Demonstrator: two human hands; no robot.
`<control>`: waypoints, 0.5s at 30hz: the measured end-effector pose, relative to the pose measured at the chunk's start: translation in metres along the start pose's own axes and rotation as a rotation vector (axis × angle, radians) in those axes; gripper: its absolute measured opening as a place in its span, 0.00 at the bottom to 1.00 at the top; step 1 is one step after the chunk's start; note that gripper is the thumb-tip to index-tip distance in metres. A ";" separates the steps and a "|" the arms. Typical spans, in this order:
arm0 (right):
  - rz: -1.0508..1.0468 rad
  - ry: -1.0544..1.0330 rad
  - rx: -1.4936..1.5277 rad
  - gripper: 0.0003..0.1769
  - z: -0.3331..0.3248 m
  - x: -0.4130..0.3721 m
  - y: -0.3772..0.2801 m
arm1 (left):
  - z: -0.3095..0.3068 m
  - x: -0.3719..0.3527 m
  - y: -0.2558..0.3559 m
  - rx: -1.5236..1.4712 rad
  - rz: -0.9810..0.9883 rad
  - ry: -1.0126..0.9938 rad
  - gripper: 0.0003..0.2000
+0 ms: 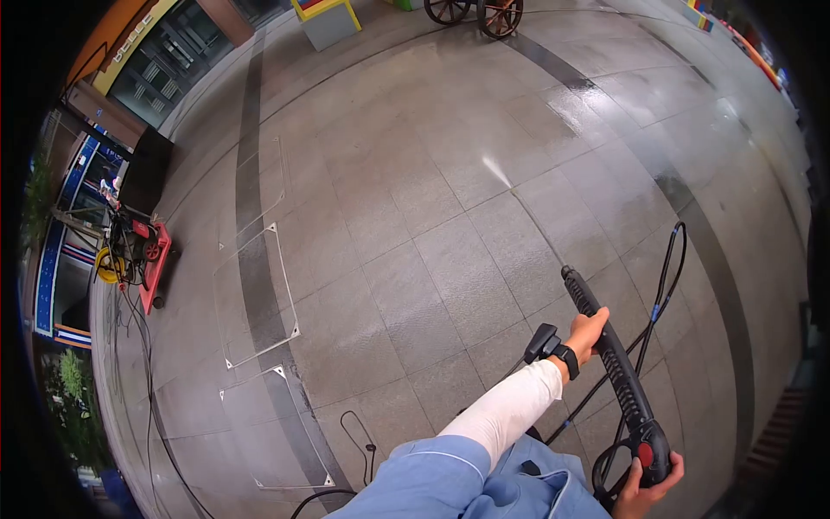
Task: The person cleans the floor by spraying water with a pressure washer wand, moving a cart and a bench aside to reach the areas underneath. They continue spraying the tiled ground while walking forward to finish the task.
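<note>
I am looking down through the head camera at a big stone floor outside. The left hand is wrapping tight around the black ribbed tube of the spray wand, and the right hand is squeezing the handle at its back end, so both grips are clenched on the wand. The wand is pointing up and away from the body, and a thin white jet of water is hitting the floor well ahead. A black hose is looping on the floor just beside the wand. Far off to the left, a red washer machine is sitting with its cables.

I think the washing is partly done. The floor on the right is shining wet, while the floor on the left is looking duller and drier, and that side seems left to do. A yellow sign is showing at the top left, but its letters are too small for me to read.
</note>
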State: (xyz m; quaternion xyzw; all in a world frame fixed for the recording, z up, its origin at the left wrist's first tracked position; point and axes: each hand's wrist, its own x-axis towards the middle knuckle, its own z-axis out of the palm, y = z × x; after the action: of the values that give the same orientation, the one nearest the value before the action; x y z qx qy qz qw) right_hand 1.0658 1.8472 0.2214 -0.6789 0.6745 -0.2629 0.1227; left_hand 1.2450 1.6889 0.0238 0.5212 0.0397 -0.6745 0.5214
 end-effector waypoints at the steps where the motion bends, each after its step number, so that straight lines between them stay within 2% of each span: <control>1: 0.056 -0.013 0.070 0.32 -0.006 0.007 -0.005 | 0.007 -0.004 0.006 0.003 0.000 -0.007 0.19; 2: 0.107 -0.026 0.150 0.32 -0.010 0.017 -0.011 | 0.010 -0.005 0.013 0.007 0.010 -0.010 0.19; 4: 0.058 -0.036 0.186 0.32 -0.003 0.040 -0.013 | -0.011 -0.012 0.028 -0.023 0.023 0.054 0.18; 6: 0.003 -0.274 0.428 0.29 0.018 0.060 -0.007 | -0.058 -0.017 0.036 -0.083 0.060 0.187 0.16; 7: -0.074 -0.362 0.408 0.29 0.028 0.072 -0.011 | -0.085 -0.025 0.040 -0.110 0.058 0.275 0.15; 9: -0.073 -0.529 0.529 0.28 0.057 0.096 -0.021 | -0.139 -0.040 0.041 -0.260 0.051 0.383 0.14; 10: -0.128 -0.643 0.524 0.32 0.064 0.108 -0.033 | -0.166 -0.043 0.039 -0.303 0.015 0.444 0.14; 12: -0.200 -0.709 0.465 0.31 0.081 0.123 -0.042 | -0.180 -0.061 0.048 -0.342 -0.017 0.567 0.13; 15: -0.151 -0.655 0.415 0.30 0.090 0.120 -0.048 | -0.179 -0.037 0.063 -0.272 -0.082 0.521 0.13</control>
State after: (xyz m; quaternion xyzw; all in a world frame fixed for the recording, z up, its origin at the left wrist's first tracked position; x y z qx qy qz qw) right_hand 1.1481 1.7159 0.1943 -0.7353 0.4803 -0.1714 0.4464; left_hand 1.4074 1.7915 0.0012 0.6000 0.2831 -0.5271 0.5310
